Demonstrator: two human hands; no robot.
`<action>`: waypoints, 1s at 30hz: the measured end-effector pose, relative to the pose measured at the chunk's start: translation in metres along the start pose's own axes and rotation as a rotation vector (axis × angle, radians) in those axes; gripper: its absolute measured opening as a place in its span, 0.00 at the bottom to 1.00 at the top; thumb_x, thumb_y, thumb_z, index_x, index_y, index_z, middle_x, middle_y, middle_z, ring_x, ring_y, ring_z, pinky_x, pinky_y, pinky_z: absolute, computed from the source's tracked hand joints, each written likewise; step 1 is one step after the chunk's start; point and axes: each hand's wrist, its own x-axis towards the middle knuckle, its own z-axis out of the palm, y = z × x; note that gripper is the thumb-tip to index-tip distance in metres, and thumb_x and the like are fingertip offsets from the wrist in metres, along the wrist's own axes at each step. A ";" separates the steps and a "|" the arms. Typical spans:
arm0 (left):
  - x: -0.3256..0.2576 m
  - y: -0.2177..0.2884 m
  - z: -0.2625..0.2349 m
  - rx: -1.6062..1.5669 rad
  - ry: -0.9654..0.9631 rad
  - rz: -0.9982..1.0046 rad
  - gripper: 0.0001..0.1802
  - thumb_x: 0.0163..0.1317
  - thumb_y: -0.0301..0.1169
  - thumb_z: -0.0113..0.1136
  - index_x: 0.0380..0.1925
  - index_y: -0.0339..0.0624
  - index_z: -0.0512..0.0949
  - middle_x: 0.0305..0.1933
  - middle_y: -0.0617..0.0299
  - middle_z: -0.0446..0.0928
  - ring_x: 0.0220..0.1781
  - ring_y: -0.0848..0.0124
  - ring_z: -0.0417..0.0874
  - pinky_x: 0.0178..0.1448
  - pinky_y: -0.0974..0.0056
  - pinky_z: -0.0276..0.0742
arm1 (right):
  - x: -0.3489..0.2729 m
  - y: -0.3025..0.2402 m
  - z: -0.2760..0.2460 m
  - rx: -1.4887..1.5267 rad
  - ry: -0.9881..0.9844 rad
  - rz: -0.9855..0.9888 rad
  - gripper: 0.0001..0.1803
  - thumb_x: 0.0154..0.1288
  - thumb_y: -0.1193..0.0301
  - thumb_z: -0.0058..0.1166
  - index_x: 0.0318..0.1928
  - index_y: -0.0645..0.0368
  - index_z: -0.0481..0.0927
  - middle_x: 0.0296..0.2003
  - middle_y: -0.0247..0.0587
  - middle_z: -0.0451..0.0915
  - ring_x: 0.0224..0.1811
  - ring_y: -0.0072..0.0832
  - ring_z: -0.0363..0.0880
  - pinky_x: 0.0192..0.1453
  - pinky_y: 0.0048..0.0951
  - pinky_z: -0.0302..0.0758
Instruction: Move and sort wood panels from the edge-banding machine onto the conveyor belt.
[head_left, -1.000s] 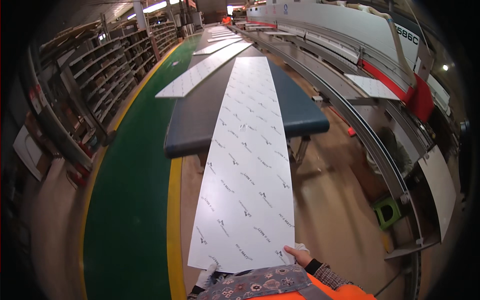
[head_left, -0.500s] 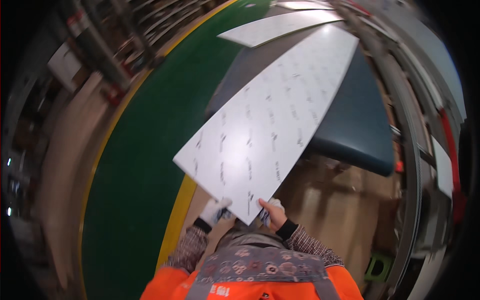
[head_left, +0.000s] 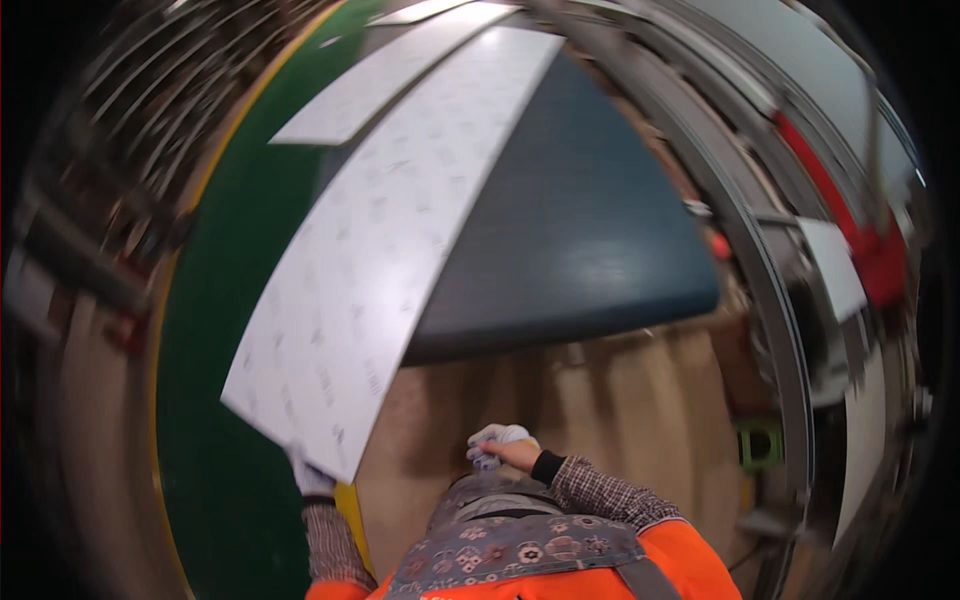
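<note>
A long white panel [head_left: 345, 250] covered in rows of faint printed marks reaches from the dark blue padded table [head_left: 580, 230] out over the table's near-left edge. My left hand [head_left: 312, 478], in a white glove, grips its near edge close to the front corner; the fingers beneath are hidden. My right hand [head_left: 500, 447] is away from the panel, above the floor in front of me. Its gloved fingers are curled in, the thumb is bare, and nothing shows in it.
Another white panel [head_left: 370, 80] lies at the far left of the table. A grey metal rail [head_left: 735, 210] runs along the right, with a red part [head_left: 875, 265] beyond it. A green stool-like object [head_left: 760, 443] stands low right. Green floor [head_left: 230, 400] stretches along the left.
My right hand has let go of the panel and drawn away from it. The panel's near end, with my left hand on it, has swung left. The view has turned to the right.
</note>
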 end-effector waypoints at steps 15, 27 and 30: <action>-0.075 -0.427 0.259 0.569 -0.564 -1.019 0.20 0.65 0.44 0.52 0.45 0.38 0.72 0.31 0.50 0.80 0.28 0.63 0.80 0.34 0.62 0.78 | -0.305 -0.007 -0.217 0.271 0.559 -0.503 0.15 0.68 0.69 0.50 0.52 0.63 0.74 0.45 0.44 0.80 0.46 0.29 0.81 0.49 0.28 0.79; -0.152 -0.641 0.632 0.234 -1.323 -1.250 0.31 0.67 0.55 0.41 0.54 0.38 0.69 0.43 0.48 0.78 0.45 0.53 0.81 0.50 0.53 0.78 | -0.469 -0.084 -0.352 0.358 0.601 -0.885 0.16 0.69 0.73 0.48 0.54 0.65 0.71 0.49 0.46 0.78 0.51 0.29 0.77 0.54 0.27 0.75; -0.178 -0.721 0.699 0.299 -1.393 -1.263 0.33 0.66 0.55 0.43 0.58 0.37 0.65 0.49 0.48 0.75 0.47 0.56 0.80 0.52 0.55 0.78 | -0.500 -0.109 -0.387 0.279 0.689 -0.948 0.16 0.70 0.72 0.47 0.55 0.65 0.70 0.49 0.44 0.77 0.53 0.29 0.76 0.55 0.28 0.74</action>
